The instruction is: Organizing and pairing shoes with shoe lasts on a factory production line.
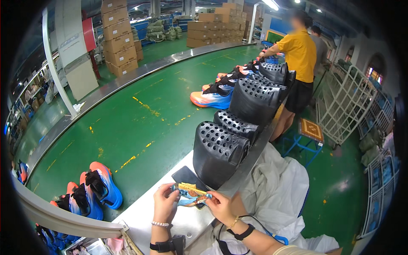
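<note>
A small blue and yellow snack packet (190,196) is stretched between my two hands over the white work surface (140,207). My left hand (166,200) pinches its left end between thumb and fingers. At the other end, my right hand (222,206) is closed on the corner of the wrapper. Whether the packet is torn open I cannot tell. Just beyond it lies a flat dark object (185,174) like a phone, partly covered by the packet. Black bins with round holes (219,157) stand close by, beyond my right hand.
A long green belt (127,123) curves past, carrying orange, white and blue running shoes (106,185) at left and more shoes (210,98) farther off. A person in yellow (298,55) stands by the belt. White sheeting (272,187), a stool (310,131) and a wire rack (346,106) are on the right.
</note>
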The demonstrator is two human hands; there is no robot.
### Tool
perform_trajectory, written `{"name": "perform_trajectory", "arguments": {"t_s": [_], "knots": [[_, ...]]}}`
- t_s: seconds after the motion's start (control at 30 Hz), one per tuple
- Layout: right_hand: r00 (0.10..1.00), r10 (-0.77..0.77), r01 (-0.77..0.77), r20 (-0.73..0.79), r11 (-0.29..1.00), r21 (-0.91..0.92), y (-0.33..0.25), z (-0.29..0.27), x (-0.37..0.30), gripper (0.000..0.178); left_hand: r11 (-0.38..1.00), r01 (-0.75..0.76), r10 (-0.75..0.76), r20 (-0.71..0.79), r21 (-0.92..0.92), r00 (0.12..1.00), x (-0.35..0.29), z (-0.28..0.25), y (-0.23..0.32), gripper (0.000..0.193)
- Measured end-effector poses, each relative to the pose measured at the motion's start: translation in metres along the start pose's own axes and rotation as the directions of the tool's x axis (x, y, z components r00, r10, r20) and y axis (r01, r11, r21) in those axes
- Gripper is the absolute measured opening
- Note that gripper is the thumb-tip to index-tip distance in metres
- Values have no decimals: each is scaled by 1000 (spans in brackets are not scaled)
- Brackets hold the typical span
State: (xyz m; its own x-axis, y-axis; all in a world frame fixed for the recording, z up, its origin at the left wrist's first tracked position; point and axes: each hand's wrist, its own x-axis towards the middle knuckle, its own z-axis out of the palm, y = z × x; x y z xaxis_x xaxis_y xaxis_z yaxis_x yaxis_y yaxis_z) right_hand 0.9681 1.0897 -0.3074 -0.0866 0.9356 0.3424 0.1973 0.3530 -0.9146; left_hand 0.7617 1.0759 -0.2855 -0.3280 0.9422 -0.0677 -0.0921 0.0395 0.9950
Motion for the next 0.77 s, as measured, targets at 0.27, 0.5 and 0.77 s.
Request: {"name": "perform_trajectory", "arguments": {"t_s": [0.27, 0.5, 0.77], "knots": [[999, 5, -6, 39, 1000, 21, 0, -5, 6, 26, 999, 24, -23, 36, -32, 999, 7, -2, -3, 23], [986, -76, 84, 146, 995, -52, 1, -11, 11, 27, 992, 36, -45, -74, -117, 996, 8, 5, 2, 17], [929, -226, 273, 294, 954, -128, 5, -16, 15, 24, 779, -283, 415, -121, 560, 902, 19, -5, -12, 25]]}}
